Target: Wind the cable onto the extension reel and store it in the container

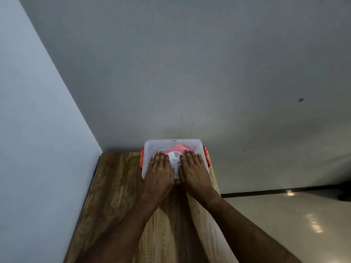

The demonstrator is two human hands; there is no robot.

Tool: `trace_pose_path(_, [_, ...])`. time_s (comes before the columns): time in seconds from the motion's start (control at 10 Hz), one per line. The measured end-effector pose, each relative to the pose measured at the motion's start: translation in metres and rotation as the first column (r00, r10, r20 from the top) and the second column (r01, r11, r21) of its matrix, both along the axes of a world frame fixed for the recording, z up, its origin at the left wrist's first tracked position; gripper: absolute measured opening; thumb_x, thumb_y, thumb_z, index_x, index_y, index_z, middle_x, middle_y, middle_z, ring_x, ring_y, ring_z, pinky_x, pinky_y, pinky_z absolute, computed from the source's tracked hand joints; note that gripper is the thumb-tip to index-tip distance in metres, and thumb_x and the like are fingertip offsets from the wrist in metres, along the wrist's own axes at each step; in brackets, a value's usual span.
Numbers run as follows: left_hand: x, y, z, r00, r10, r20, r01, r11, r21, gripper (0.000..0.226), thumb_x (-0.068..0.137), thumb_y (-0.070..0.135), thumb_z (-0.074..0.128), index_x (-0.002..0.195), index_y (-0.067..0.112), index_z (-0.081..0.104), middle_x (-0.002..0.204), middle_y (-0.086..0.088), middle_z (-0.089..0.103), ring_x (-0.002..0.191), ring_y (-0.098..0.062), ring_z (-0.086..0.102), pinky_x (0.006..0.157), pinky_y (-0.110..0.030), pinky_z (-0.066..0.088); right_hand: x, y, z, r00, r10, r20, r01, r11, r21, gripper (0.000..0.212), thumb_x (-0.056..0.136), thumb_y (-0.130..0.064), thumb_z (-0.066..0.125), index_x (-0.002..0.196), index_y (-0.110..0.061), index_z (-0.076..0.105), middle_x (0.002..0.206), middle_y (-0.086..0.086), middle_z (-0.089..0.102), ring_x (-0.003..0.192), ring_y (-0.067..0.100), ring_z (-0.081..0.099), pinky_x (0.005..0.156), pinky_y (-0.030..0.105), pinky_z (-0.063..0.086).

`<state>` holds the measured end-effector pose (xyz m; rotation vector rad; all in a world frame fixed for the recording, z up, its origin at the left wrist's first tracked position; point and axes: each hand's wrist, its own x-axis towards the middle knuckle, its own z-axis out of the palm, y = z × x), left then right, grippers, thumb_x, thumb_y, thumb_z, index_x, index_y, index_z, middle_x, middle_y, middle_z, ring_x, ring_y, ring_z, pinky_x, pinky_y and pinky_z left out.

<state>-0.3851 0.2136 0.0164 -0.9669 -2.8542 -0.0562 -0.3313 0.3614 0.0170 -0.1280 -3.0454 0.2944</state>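
Head view. A clear plastic container (172, 145) with a translucent lid (152, 149) stood at the far end of a wooden table (117, 186), close against the grey wall (190, 73). Orange-red latches were seen on its left side (141, 159) and its right side (207, 156). The extension reel (175, 155) (pink body, white round face) lay inside the container, visible through the lid between the two hands; the cable itself could not be made out. The left hand (158, 168) lay flat on the left half of the lid, fingers straight and together, palm down, grasping nothing. The right hand (193, 168) lay flat in the same manner on the right half of the lid, fingers extended toward the wall, likewise grasping nothing. The two hands were just beside one another, apart at the thumbs. Both forearms reached across the table from the near edge. A glossy pale floor (284, 224) showed to the right of the table.
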Motion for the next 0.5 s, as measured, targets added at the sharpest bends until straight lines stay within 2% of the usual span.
trace_pose_path(0.1, [-0.009,0.002,-0.004,0.996,0.069,0.054,-0.074,0.993,0.097,0.067,0.079,0.031,0.083,0.131,-0.006,0.064,0.135,-0.027,0.063,0.125,-0.043,0.063,0.110,-0.051,0.044,-0.003,0.003,-0.002,1.000,0.003,-0.010,-0.003,1.000,0.031,0.091,0.101,-0.060,-0.002,0.143,0.005,0.045,0.148,0.029,0.043,0.138,0.044,0.041,0.109,0.062,0.037])
trace_pose_path(0.2, [-0.009,0.003,-0.003,0.997,0.045,0.055,-0.048,0.998,0.050,0.093,0.083,0.049,0.076,0.150,-0.006,0.042,0.157,-0.028,0.040,0.145,-0.042,0.043,0.120,-0.050,0.026,-0.005,0.003,-0.001,0.999,0.031,0.009,-0.032,0.998,0.050,0.087,0.103,-0.059,0.005,0.144,0.007,0.043,0.150,0.030,0.041,0.140,0.046,0.036,0.112,0.062,0.034])
trace_pose_path(0.3, [-0.007,-0.002,-0.017,0.990,0.070,0.122,-0.079,0.994,0.074,0.091,0.099,0.056,0.050,0.163,0.007,0.007,0.169,-0.018,-0.002,0.158,-0.037,0.009,0.129,-0.042,-0.008,0.001,-0.001,0.012,1.000,0.011,0.008,-0.012,0.995,0.099,0.079,0.099,-0.058,0.023,0.147,0.004,0.041,0.152,0.026,0.039,0.143,0.045,0.033,0.116,0.058,0.026])
trace_pose_path(0.4, [0.003,-0.003,0.006,0.996,0.073,0.059,-0.080,0.990,0.116,0.094,0.076,0.053,0.083,0.150,0.005,0.048,0.158,-0.021,0.040,0.142,-0.037,0.048,0.128,-0.043,0.013,0.012,-0.003,0.035,0.999,0.022,0.033,-0.027,0.991,0.130,0.093,0.098,-0.062,0.000,0.139,0.005,0.049,0.144,0.027,0.050,0.137,0.046,0.043,0.110,0.060,0.034])
trace_pose_path(0.5, [0.021,0.001,0.026,0.997,0.036,0.073,-0.046,0.989,0.139,0.096,0.038,0.049,0.101,0.118,0.001,0.075,0.123,-0.023,0.072,0.109,-0.037,0.073,0.099,-0.044,0.043,0.021,-0.005,0.042,0.998,0.031,-0.061,-0.020,0.985,0.172,0.103,0.095,-0.059,-0.016,0.134,0.004,0.056,0.138,0.026,0.056,0.132,0.045,0.049,0.106,0.060,0.041])
